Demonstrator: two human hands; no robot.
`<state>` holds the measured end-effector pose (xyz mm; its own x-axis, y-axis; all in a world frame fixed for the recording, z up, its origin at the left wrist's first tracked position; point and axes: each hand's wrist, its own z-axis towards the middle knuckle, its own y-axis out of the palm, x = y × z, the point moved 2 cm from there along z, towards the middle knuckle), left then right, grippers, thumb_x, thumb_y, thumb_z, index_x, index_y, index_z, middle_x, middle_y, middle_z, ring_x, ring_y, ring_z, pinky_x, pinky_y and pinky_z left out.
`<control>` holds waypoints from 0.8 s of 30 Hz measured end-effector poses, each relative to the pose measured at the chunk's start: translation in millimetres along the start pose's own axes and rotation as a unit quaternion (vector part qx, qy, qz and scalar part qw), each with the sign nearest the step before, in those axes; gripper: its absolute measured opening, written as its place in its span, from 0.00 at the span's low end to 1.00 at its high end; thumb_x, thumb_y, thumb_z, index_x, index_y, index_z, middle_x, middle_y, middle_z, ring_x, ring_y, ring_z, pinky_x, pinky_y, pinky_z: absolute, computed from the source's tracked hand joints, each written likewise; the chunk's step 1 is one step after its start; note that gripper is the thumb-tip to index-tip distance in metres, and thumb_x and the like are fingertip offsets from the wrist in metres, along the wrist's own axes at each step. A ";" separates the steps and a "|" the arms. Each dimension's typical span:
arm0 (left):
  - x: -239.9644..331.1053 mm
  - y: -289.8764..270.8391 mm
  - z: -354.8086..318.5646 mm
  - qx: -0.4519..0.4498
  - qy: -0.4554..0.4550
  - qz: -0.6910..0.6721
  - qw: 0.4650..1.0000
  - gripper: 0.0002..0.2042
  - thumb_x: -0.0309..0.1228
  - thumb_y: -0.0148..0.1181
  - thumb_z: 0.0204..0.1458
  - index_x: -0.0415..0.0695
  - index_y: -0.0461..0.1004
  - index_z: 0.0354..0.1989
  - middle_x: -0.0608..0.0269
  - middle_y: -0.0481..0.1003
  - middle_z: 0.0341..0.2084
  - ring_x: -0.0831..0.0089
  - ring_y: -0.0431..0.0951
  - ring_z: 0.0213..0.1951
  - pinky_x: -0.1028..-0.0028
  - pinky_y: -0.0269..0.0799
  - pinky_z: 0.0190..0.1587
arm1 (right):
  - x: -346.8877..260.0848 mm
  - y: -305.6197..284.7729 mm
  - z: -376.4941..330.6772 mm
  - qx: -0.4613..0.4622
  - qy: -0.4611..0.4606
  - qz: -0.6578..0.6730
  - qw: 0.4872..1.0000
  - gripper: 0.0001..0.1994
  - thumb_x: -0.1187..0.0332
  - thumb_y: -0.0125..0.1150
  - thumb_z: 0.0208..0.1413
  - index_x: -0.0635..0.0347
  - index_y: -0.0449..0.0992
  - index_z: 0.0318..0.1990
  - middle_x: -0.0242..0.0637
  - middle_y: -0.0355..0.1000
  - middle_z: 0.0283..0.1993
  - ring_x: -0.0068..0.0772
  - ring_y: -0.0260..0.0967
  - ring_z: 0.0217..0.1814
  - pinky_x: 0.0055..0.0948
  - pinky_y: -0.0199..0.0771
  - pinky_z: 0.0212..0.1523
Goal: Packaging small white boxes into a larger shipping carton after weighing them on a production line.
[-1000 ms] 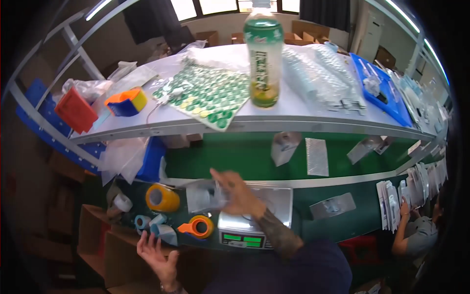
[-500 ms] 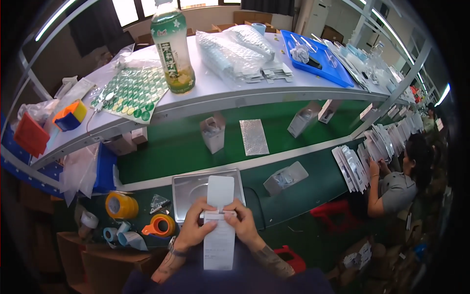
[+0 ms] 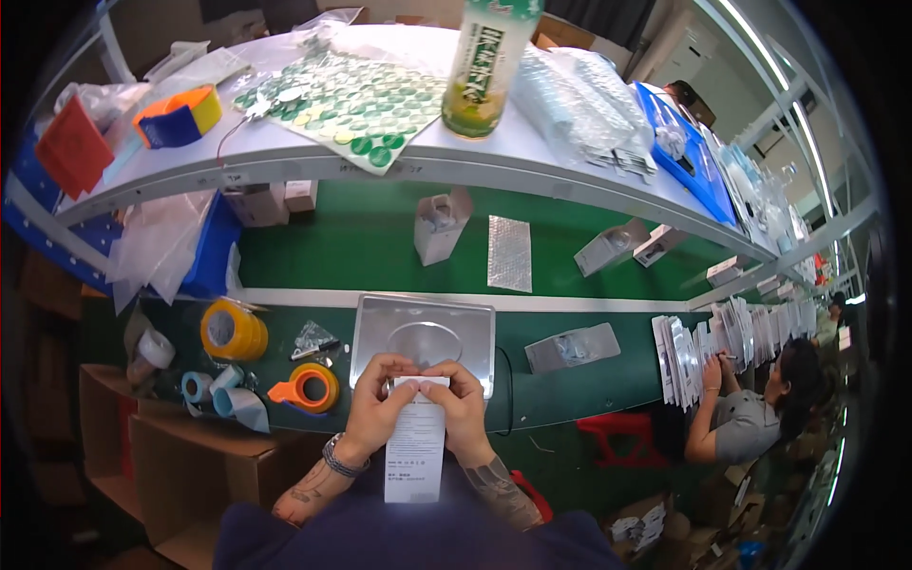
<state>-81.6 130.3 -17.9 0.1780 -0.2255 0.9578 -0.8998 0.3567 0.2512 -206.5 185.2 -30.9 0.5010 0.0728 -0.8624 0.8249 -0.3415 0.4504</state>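
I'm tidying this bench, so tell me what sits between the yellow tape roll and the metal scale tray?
In the head view, a small clear plastic bag with dark parts inside lies between the yellow tape roll and the metal scale tray.

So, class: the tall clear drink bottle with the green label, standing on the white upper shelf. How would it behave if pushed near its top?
The tall clear drink bottle would probably tip, being tall and narrow. It looks nearly empty, so likely light. Once fallen, its round body could roll along the white upper shelf.
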 end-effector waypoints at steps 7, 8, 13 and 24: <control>-37.7 -2.3 24.9 -0.046 0.014 -0.064 0.997 0.10 0.19 0.61 0.50 0.44 0.65 0.26 0.62 0.73 0.33 0.77 0.72 0.34 0.82 0.68 0.38 | -12.2 -23.0 15.1 -0.066 -0.097 -0.162 0.980 0.07 0.78 0.57 0.53 0.63 0.77 0.40 0.36 0.71 0.45 0.24 0.66 0.42 0.22 0.66 0.47; -41.5 0.1 31.1 -0.051 0.017 -0.065 0.996 0.11 0.19 0.62 0.50 0.44 0.65 0.24 0.62 0.73 0.33 0.77 0.72 0.33 0.81 0.68 0.37 | -16.7 -28.9 17.8 -0.085 -0.107 -0.191 0.972 0.09 0.78 0.58 0.53 0.63 0.76 0.42 0.36 0.71 0.46 0.25 0.66 0.43 0.23 0.66 0.47; -54.1 -22.3 63.2 -0.025 0.002 -0.056 0.998 0.13 0.19 0.63 0.49 0.44 0.63 0.21 0.62 0.73 0.31 0.76 0.72 0.33 0.81 0.69 0.38 | -17.6 -61.4 60.7 -0.100 -0.029 -0.106 0.989 0.19 0.75 0.63 0.51 0.62 0.72 0.52 0.38 0.69 0.47 0.30 0.66 0.45 0.30 0.68 0.50; -41.1 -58.8 50.7 0.148 0.127 0.291 0.937 0.20 0.21 0.63 0.45 0.37 0.70 0.50 0.54 0.73 0.48 0.64 0.75 0.47 0.70 0.69 0.52 | 71.4 -36.0 339.1 0.175 -0.276 -0.358 0.875 0.40 0.65 0.74 0.37 0.71 0.60 0.58 0.52 0.63 0.53 0.50 0.62 0.53 0.46 0.64 0.57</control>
<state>-56.3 72.6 -79.1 -0.3219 0.1648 0.9323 -0.9381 0.0778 -0.3376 -289.2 -115.0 -187.1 -0.3931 -0.0446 -0.9184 0.6965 -0.6665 -0.2658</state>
